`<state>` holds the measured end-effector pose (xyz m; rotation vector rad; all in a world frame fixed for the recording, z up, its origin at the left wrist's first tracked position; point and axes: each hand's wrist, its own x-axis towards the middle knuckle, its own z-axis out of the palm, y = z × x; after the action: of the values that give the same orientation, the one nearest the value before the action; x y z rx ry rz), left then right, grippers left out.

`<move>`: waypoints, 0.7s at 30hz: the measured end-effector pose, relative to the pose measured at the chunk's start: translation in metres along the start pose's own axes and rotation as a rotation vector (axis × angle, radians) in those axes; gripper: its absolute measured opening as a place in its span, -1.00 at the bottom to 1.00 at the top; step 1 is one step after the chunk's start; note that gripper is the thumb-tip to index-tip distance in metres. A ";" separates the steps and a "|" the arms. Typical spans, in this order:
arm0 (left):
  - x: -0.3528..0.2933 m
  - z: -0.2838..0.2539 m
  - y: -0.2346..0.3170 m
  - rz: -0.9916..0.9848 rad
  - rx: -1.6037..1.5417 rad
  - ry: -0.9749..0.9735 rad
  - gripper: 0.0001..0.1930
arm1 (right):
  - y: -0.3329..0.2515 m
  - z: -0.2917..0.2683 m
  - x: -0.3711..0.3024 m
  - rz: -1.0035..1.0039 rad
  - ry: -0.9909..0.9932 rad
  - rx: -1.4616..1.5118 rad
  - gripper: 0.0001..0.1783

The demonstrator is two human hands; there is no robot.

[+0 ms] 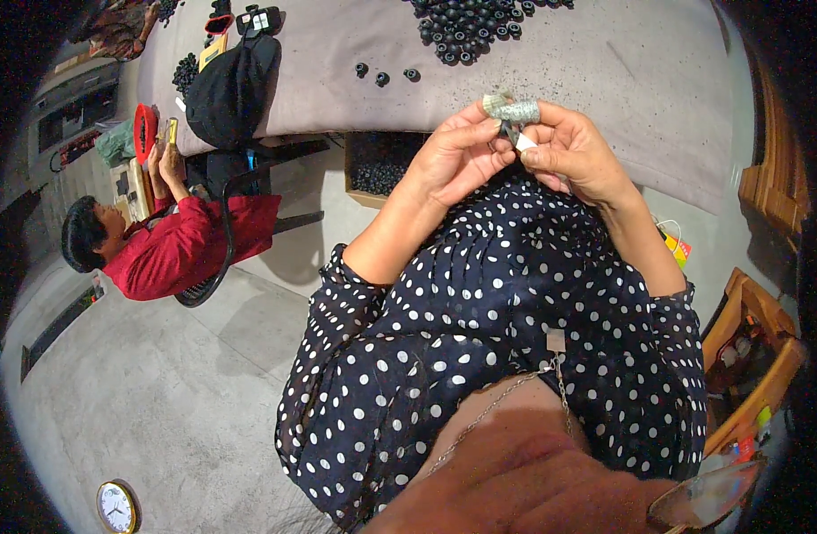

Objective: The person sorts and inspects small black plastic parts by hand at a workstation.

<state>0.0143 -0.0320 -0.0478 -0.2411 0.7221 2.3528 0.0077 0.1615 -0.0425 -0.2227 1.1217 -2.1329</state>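
Note:
My left hand (462, 153) and my right hand (573, 153) meet at the near edge of the cloth-covered table, fingertips pinched together. Between them is a small black part (512, 133), mostly hidden by the fingers, so its exact shape cannot be told. A small white piece (526, 142) shows at my right thumb and fingertips; whether it is held or wrapped on a finger is unclear. Silvery grey wrapping (519, 111) covers my right index finger, and a pale greenish wrap (495, 101) sits at my left fingertip.
A heap of small round black parts (466, 31) lies at the table's far side, with three loose black parts (382, 78) left of it. Below the table stands a cardboard box (366, 198) of black pieces. A person in red (190, 249) sits at left; a wooden chair (751, 356) is at right.

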 end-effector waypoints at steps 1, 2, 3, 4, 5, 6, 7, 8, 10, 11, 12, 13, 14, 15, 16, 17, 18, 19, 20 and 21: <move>0.000 -0.001 0.000 0.002 0.000 0.000 -0.62 | 0.000 0.000 0.000 0.013 -0.001 -0.010 -0.63; 0.000 -0.002 0.000 0.002 0.014 -0.001 -0.62 | 0.000 -0.001 -0.001 0.026 0.000 -0.019 -0.63; 0.000 -0.002 -0.001 0.003 0.027 -0.002 -0.61 | 0.001 -0.001 -0.001 0.026 0.000 -0.020 -0.63; 0.000 -0.002 -0.001 0.003 0.027 -0.002 -0.61 | 0.003 -0.002 0.000 0.019 0.003 -0.014 -0.63; -0.001 0.001 -0.001 -0.004 0.024 0.001 -0.64 | 0.004 -0.003 0.000 0.012 0.008 -0.008 -0.63; -0.001 0.002 0.000 -0.010 0.022 0.004 -0.66 | 0.007 -0.004 0.001 0.012 0.008 -0.008 -0.63; -0.001 0.001 -0.001 -0.010 0.022 0.004 -0.66 | 0.011 -0.007 0.002 0.017 0.029 0.025 -0.63; 0.000 0.000 -0.002 -0.012 -0.003 -0.016 -0.66 | 0.013 -0.009 0.003 0.022 0.049 0.059 -0.63; 0.000 -0.002 -0.003 -0.013 -0.028 -0.035 -0.66 | 0.011 -0.008 0.003 0.022 0.041 0.055 -0.63; 0.000 -0.002 -0.003 -0.016 -0.041 -0.019 -0.66 | 0.010 -0.008 0.003 0.023 0.036 0.053 -0.64; 0.000 -0.002 -0.004 -0.020 -0.053 -0.004 -0.66 | 0.010 -0.007 0.002 0.024 0.036 0.052 -0.64; 0.000 -0.002 -0.004 -0.020 -0.054 -0.004 -0.66 | 0.009 -0.005 0.001 0.017 0.046 0.031 -0.64; 0.001 -0.003 -0.004 -0.016 -0.058 -0.012 -0.67 | 0.008 -0.003 0.002 0.009 0.052 0.010 -0.63; 0.001 -0.003 -0.003 -0.012 -0.062 -0.021 -0.67 | 0.006 -0.001 0.001 0.010 0.049 0.010 -0.63; 0.000 -0.003 -0.003 -0.010 -0.062 -0.019 -0.67 | 0.004 0.002 0.000 0.010 0.036 -0.016 -0.62; 0.000 -0.001 -0.003 -0.011 -0.053 0.004 -0.68 | 0.003 0.003 -0.001 0.010 0.027 -0.041 -0.62; 0.001 0.001 -0.003 -0.013 -0.045 0.027 -0.68 | 0.003 0.002 -0.001 0.010 0.028 -0.041 -0.62; 0.001 0.000 -0.003 -0.014 -0.046 0.027 -0.68 | 0.005 0.002 -0.001 0.007 0.030 -0.067 -0.61; 0.001 -0.001 -0.003 -0.015 -0.055 0.023 -0.69 | 0.006 0.002 0.000 0.004 0.029 -0.092 -0.60; 0.001 -0.002 -0.003 -0.016 -0.065 0.020 -0.69 | 0.005 0.002 0.000 0.004 0.028 -0.092 -0.60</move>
<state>0.0155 -0.0303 -0.0509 -0.2981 0.6517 2.3636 0.0113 0.1584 -0.0453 -0.2331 1.2365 -2.0886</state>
